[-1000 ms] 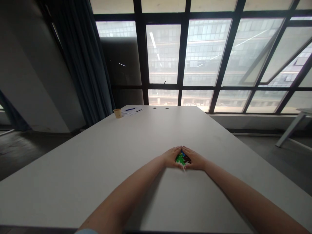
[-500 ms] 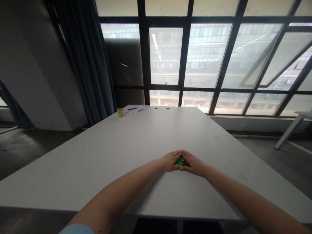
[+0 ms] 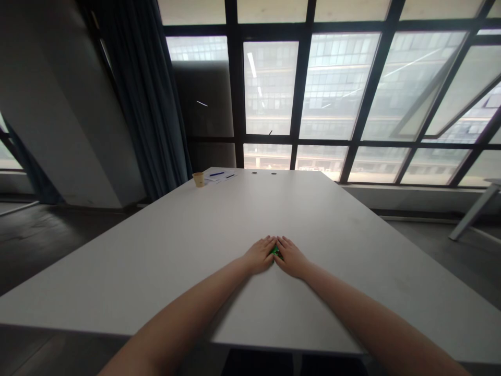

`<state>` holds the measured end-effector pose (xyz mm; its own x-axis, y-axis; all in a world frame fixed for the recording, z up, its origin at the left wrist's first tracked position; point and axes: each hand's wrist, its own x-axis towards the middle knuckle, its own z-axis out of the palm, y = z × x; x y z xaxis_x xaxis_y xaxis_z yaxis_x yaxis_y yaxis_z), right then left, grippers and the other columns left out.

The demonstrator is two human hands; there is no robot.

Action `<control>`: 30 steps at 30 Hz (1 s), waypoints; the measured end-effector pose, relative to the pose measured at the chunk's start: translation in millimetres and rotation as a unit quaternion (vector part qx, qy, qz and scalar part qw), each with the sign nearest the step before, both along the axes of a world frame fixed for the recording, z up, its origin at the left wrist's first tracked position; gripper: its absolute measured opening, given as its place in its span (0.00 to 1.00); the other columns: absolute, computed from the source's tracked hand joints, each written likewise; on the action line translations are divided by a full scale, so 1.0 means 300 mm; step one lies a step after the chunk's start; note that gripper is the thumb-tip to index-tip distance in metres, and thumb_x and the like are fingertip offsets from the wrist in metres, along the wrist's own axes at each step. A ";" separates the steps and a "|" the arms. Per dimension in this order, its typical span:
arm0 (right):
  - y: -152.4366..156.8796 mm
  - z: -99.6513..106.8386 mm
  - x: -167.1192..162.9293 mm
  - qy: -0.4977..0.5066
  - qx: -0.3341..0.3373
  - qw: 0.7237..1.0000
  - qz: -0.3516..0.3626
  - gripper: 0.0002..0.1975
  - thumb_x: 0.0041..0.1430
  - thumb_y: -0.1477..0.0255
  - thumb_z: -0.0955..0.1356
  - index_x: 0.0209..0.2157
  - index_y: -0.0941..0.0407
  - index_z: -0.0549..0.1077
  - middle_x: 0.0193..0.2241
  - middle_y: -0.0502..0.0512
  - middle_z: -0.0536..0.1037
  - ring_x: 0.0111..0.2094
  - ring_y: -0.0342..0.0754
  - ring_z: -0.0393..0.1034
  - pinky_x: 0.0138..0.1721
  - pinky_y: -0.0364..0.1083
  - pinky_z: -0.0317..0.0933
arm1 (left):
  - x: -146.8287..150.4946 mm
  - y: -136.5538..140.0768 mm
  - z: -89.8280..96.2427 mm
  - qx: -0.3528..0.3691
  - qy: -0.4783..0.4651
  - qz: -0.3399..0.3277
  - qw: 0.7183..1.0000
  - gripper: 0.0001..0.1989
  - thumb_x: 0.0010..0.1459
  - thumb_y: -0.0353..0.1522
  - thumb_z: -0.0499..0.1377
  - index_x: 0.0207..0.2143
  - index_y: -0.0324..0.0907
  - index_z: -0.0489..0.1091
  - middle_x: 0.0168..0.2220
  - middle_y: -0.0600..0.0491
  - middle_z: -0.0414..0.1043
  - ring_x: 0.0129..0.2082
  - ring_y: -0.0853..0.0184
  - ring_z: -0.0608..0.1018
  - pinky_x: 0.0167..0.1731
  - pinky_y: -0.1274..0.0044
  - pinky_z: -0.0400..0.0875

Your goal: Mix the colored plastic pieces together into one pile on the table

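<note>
On the white desk (image 3: 336, 219), mid-surface, left hand (image 3: 259, 256) and right hand (image 3: 290, 258) lie palms down, pressed side by side over a small pile of coloured pieces (image 3: 275, 252); only a green sliver shows between them. Hands cover it flat, not clenched, no real grip visible. Pile looks gathered tight (nothing stray around it). Far corner: paper cup (image 3: 198, 179), papers with a blue pen (image 3: 216, 174). No readable writing or labels anywhere.

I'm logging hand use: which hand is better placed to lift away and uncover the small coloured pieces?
Right, narrowly. The green pieces peek out at the right hand's fingertips, while the left hand lies flat beside them. Both rest on the table.
</note>
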<state>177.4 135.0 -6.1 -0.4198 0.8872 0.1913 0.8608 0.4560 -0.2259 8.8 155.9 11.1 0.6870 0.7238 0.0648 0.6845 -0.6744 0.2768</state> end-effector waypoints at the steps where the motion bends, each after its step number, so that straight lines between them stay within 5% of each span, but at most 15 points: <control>1: 0.018 -0.002 -0.021 0.006 0.002 1.000 -0.002 0.31 0.57 0.61 0.56 0.58 0.66 0.53 0.58 0.65 0.54 0.59 0.55 0.44 0.58 0.54 0.41 | -0.013 0.013 0.002 0.002 0.002 0.013 1.000 0.29 0.57 0.39 0.41 0.60 0.37 0.46 0.61 0.49 0.44 0.61 0.65 0.49 0.58 0.71 0.43; 13: 0.202 -0.013 -0.234 0.045 0.016 0.999 0.007 0.29 0.55 0.64 0.58 0.56 0.64 0.56 0.56 0.66 0.59 0.57 0.54 0.48 0.56 0.52 0.43 | -0.126 0.166 -0.037 0.064 -0.048 0.182 0.980 0.22 0.59 0.32 0.39 0.52 0.35 0.59 0.56 0.47 0.59 0.56 0.69 0.60 0.57 0.75 0.48; 23: 0.249 0.045 -0.270 0.143 -0.020 0.984 0.102 0.24 0.60 0.61 0.53 0.53 0.56 0.63 0.52 0.58 0.65 0.54 0.49 0.55 0.56 0.50 0.46 | -0.239 0.214 -0.025 -0.023 -0.236 0.172 0.956 0.21 0.58 0.36 0.40 0.45 0.37 0.66 0.47 0.49 0.69 0.48 0.68 0.68 0.51 0.76 0.59; 26: 0.228 0.065 -0.209 0.155 -0.081 0.973 0.152 0.30 0.57 0.55 0.56 0.57 0.56 0.56 0.57 0.58 0.59 0.57 0.51 0.51 0.56 0.51 0.46 | -0.243 0.213 -0.020 -0.061 -0.273 0.170 0.945 0.22 0.57 0.39 0.42 0.45 0.36 0.66 0.47 0.47 0.68 0.48 0.66 0.69 0.51 0.75 0.59; 30: 0.144 0.066 -0.117 0.099 -0.132 0.970 0.177 0.52 0.42 0.47 0.65 0.61 0.60 0.40 0.61 0.63 0.43 0.61 0.55 0.37 0.58 0.53 0.40 | -0.236 0.211 -0.024 -0.073 -0.284 0.165 0.942 0.22 0.57 0.40 0.45 0.46 0.36 0.67 0.48 0.45 0.67 0.49 0.63 0.68 0.52 0.72 0.58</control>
<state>142.4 178.3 13.6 -0.6854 0.7233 0.0837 0.5892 0.6185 -0.5199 -62.0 219.3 4.0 0.3072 0.9217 0.2369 0.5631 -0.3768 0.7355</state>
